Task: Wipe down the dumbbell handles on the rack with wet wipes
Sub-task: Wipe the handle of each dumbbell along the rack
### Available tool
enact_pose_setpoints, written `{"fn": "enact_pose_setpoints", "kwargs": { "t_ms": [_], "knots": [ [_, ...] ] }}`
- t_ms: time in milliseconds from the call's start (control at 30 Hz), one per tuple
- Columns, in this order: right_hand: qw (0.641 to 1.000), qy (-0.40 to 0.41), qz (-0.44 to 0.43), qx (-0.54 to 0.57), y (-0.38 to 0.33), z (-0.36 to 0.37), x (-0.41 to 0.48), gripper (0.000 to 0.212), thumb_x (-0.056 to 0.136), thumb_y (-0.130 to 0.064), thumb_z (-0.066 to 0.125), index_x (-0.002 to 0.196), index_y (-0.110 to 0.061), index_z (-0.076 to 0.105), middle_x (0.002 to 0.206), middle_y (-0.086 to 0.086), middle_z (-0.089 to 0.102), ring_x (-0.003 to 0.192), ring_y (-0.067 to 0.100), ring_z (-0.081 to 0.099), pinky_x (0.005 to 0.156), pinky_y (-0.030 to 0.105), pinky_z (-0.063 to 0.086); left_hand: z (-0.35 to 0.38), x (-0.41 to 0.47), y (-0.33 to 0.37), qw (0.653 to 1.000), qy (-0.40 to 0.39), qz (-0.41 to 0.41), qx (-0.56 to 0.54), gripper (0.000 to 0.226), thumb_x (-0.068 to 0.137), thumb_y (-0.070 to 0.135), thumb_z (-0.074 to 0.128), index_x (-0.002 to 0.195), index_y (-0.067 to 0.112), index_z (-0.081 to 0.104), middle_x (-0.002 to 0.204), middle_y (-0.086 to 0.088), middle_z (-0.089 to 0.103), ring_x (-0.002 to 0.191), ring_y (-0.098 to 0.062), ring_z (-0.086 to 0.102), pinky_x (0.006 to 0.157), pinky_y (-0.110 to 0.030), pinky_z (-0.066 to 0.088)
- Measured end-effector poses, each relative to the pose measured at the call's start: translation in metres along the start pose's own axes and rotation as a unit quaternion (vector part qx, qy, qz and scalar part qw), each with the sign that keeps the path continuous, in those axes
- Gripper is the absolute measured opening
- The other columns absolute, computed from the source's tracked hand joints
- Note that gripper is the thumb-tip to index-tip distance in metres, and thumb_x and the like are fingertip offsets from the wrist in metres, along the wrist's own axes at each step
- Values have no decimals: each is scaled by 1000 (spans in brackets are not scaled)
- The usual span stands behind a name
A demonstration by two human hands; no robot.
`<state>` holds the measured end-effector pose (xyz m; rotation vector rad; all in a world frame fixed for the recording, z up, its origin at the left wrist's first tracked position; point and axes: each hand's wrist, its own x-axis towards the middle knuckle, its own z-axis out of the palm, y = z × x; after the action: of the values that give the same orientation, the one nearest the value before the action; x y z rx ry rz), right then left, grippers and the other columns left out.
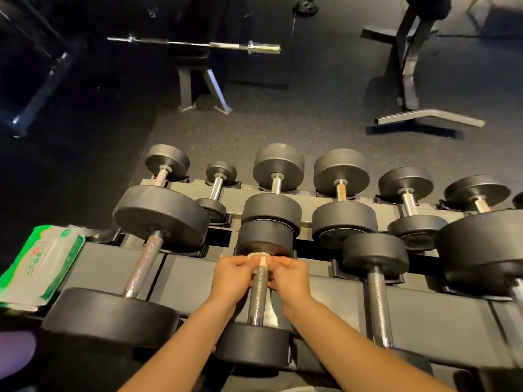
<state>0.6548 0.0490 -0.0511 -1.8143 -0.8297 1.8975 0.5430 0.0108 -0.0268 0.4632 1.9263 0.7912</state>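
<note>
A black dumbbell lies on the near tier of the rack (pixel 334 301), its knurled steel handle (pixel 258 295) pointing away from me. A white wet wipe (pixel 261 260) is wrapped round the far end of that handle, just below the far weight head. My left hand (pixel 233 277) pinches the wipe from the left and my right hand (pixel 290 275) pinches it from the right. A fold of the wipe hangs behind the handle near my right wrist. Other dumbbells lie on both sides.
A green and white pack of wet wipes (pixel 39 267) lies on the rack's left end. A second row of dumbbells (pixel 341 193) sits on the far tier. Beyond, on dark rubber floor, stand a barbell (pixel 195 45) on a bench frame and a grey stand (pixel 410 80).
</note>
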Motion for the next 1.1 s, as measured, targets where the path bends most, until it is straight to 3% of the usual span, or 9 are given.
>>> {"fn": "enact_pose_setpoints", "kwargs": {
  "t_ms": [67,133,200,333,500,600,767,967,1100],
  "knots": [
    [997,-1,-33,-76,7,-7,-2,27,94,-23,71,69,-15,77,70,8,74,71,22,70,76,46,61,-4,-1,-5,981,11,84,175,37,97,34,66,68,14,75,59,-1,68,57,-18,65,59,-40,55],
    [988,-22,-58,-143,13,-14,-3,33,92,-26,73,61,-14,73,59,5,67,60,18,61,64,43,56,-7,-8,-9,926,23,142,348,40,97,38,63,61,20,68,55,1,62,53,-13,59,50,-34,46],
    [982,-43,-57,-175,14,-17,-6,29,89,-24,75,62,-15,73,58,1,66,59,17,60,62,39,53,-7,-11,-6,910,22,157,384,40,96,36,62,59,21,63,55,2,60,54,-13,58,50,-32,44],
    [998,-14,-25,-49,2,-11,-3,14,86,-16,80,73,-12,77,76,12,74,78,27,73,79,43,63,0,5,7,979,54,74,181,43,94,28,69,55,12,65,46,4,53,49,-15,50,54,-32,42],
    [996,34,14,87,-2,5,3,11,88,-14,79,87,-4,75,78,10,77,82,27,76,79,39,63,8,4,0,999,25,-19,-21,34,93,34,74,68,12,79,69,-10,75,67,-22,72,77,-37,57],
    [1000,-10,0,-13,5,-3,-5,19,92,-23,75,90,-4,74,78,8,77,76,24,75,76,41,64,-10,2,-3,999,-31,-34,15,34,93,29,75,76,-1,77,72,-18,74,62,-20,70,73,-38,62],
    [987,-104,44,-116,5,-29,-6,21,92,-18,75,77,-6,65,63,12,59,53,20,54,52,32,49,-27,0,-3,979,-60,42,190,30,90,32,77,68,11,74,64,-1,72,65,-15,72,73,-37,60],
    [995,10,-51,-80,-14,-22,8,15,92,-16,75,82,-5,74,65,10,67,56,18,62,62,36,59,-6,14,4,996,42,58,49,24,85,26,82,76,6,71,73,-14,70,66,-20,64,74,-43,58],
    [998,-47,-15,-39,-7,-18,-8,7,95,-7,68,95,0,69,69,13,64,56,17,60,56,31,56,-12,2,-10,998,-49,22,44,22,90,21,77,84,1,70,72,-9,67,66,-13,60,66,-23,52]
  ]
}}
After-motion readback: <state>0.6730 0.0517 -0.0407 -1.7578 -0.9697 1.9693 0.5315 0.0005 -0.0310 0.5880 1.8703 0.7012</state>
